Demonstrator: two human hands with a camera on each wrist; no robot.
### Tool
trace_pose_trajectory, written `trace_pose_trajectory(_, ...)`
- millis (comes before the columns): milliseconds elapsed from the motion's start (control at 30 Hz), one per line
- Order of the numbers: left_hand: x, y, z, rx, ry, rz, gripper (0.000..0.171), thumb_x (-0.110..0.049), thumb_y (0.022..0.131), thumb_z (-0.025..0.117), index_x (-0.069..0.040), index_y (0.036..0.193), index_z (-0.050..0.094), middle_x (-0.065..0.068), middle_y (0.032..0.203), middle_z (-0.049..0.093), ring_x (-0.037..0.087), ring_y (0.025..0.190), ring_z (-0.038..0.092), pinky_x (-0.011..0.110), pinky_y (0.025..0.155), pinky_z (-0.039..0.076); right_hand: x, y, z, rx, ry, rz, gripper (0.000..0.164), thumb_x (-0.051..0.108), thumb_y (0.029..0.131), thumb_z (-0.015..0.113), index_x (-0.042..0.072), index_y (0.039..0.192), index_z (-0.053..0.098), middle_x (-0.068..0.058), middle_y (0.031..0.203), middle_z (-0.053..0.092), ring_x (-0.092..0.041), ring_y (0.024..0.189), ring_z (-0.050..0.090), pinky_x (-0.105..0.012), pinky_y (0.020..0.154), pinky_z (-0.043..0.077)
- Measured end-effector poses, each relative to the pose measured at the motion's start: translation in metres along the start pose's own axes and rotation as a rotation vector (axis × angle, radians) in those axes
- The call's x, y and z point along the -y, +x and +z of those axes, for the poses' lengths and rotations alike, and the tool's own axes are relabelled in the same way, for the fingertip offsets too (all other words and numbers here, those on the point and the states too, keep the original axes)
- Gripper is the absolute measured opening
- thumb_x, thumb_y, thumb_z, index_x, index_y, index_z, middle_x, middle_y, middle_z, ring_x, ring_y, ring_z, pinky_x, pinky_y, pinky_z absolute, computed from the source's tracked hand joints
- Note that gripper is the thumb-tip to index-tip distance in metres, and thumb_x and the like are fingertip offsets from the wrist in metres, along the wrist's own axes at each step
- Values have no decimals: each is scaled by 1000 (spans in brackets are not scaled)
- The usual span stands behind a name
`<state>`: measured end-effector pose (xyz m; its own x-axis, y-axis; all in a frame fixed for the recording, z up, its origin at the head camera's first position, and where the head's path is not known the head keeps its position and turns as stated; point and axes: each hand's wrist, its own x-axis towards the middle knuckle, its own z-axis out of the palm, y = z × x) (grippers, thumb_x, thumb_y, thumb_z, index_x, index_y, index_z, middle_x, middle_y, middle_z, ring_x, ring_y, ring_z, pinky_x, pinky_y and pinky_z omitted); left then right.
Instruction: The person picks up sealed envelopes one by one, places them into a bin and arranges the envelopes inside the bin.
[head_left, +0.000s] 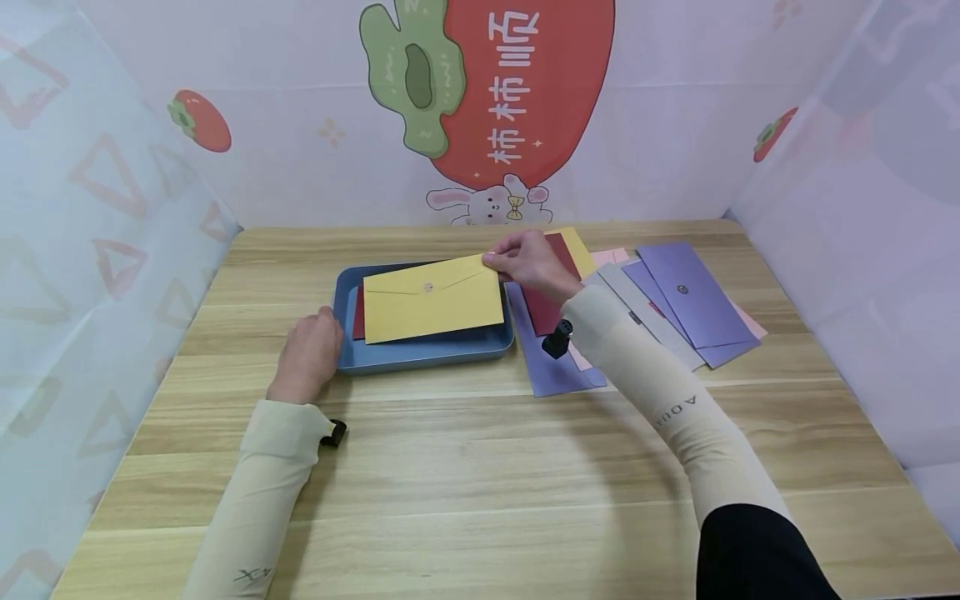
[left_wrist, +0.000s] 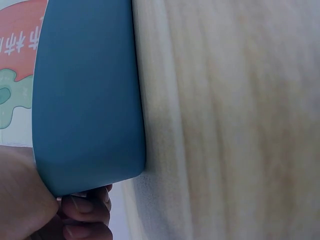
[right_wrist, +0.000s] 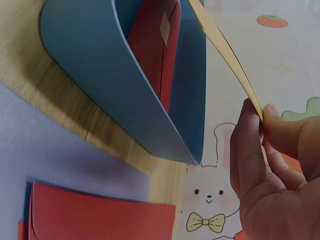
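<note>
Right grip (head_left: 531, 263) pinches yellow envelope (head_left: 435, 307) — red envelope (head_left: 359, 313) beneath (mostly hidden in head view); left grip (head_left: 306, 356) holds tray (head_left: 420, 362).

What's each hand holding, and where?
The right hand pinches the yellow envelope by its upper right corner; the left hand grips the blue tray at its left end.

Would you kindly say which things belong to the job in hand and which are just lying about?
Likely in the job:
yellow envelope, pinched by the right hand
blue tray, held by the left hand
red envelope inside the tray
probably loose envelopes at right

Just there:
wooden table
printed backdrop
</note>
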<state>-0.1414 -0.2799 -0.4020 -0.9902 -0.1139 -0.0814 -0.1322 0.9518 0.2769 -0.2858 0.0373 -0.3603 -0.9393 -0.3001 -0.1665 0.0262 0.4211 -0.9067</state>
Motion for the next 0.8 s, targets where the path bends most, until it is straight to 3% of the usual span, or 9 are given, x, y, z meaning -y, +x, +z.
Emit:
trace_pose_trajectory(167,-1,-1,1,-6,0,-2,32,-9,112,40,20,118,51,36,97,63,37,77,66,53,77,62,-1,2,7,-49,-111,-14,19,23,99,77,5,104,75,-13,96,76,-27,86,70,-47,92,62)
trace_pose_trajectory(400,-1,0,0,-1,-4,-6,32,-9,112,38,20,118,51,37,97,63,38,78,67,54,75,62,1,2,15,-132,-298,-74,20,28,97,79,8,92,78,-9,85,73,-22,79,66,-27,65,53)
trace_pose_trajectory(567,0,1,0,-6,-10,-3,32,-9,111,36,19,116,50,38,97,62,42,80,67,56,74,60,4,2,20,-154,-393,-115,21,26,95,81,7,86,79,-8,77,69,-21,73,63,-26,59,49)
trace_pose_trajectory(800,0,0,0,-11,-15,-2,32,-9,111,36,19,116,51,39,99,63,46,84,68,58,75,59,8,4,26,-119,-505,-95,36,28,98,78,4,71,72,-7,62,55,-22,58,57,-26,50,39)
